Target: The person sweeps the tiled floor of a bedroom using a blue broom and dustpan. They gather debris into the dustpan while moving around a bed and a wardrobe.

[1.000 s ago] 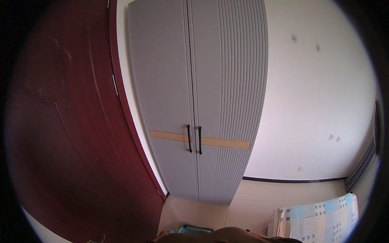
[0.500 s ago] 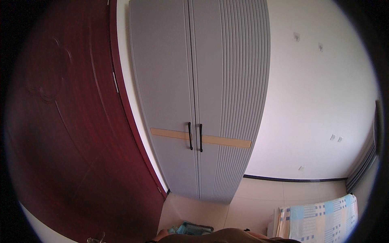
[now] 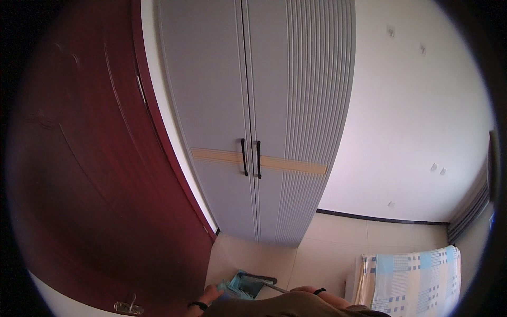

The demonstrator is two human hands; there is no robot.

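At the bottom edge, my left hand (image 3: 213, 292), with a dark band at its wrist, has its fingers closed at the left side of a teal container (image 3: 244, 289) standing on the floor. What exactly those fingers hold is too small to make out. My right hand (image 3: 302, 289), also banded at the wrist, is partly hidden by my clothing. Its fingers appear closed at the end of a thin grey rod (image 3: 277, 288) that slants to the container. A long dark flat piece (image 3: 257, 277) lies along the container's far rim.
A grey wardrobe (image 3: 211, 201) with two black handles stands ahead, both doors closed. At the left is a dark red door (image 3: 105, 211) with a metal handle (image 3: 128, 307). A bed or bench under a checked cloth (image 3: 412, 280) is at the right, before a white wall (image 3: 401, 116).
The view has tipped downward, so wardrobe and wall sit higher. More of both hands and the teal container shows, and the grey rod has come into sight.
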